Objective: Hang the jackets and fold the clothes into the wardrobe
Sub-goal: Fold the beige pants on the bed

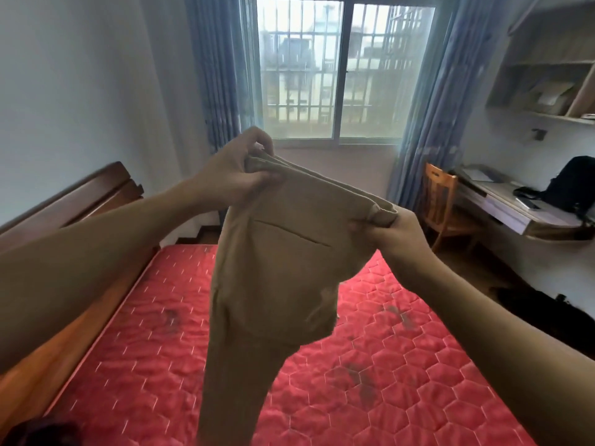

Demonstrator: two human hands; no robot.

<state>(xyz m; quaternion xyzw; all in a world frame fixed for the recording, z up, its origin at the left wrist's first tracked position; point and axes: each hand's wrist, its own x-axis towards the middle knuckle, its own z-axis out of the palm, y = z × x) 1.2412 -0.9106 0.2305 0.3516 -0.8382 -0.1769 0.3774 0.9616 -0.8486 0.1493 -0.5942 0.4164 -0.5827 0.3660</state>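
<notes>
A pair of tan trousers [283, 268] hangs in the air above the red quilted mattress [402, 365], its legs dropping toward the bottom edge of the view. My left hand [238, 169] pinches the waistband at its upper left corner. My right hand [391, 230] grips the waistband's other end, lower and to the right. A slit back pocket shows on the side facing me. No wardrobe or jackets are in view.
A wooden headboard [80, 201] runs along the mattress's left side. A barred window [344, 69] with blue curtains is straight ahead. At right stand a wooden chair [439, 201], a desk [515, 210] with a black backpack [576, 185], and wall shelves [547, 75]. Dark items [528, 307] lie on the floor at right.
</notes>
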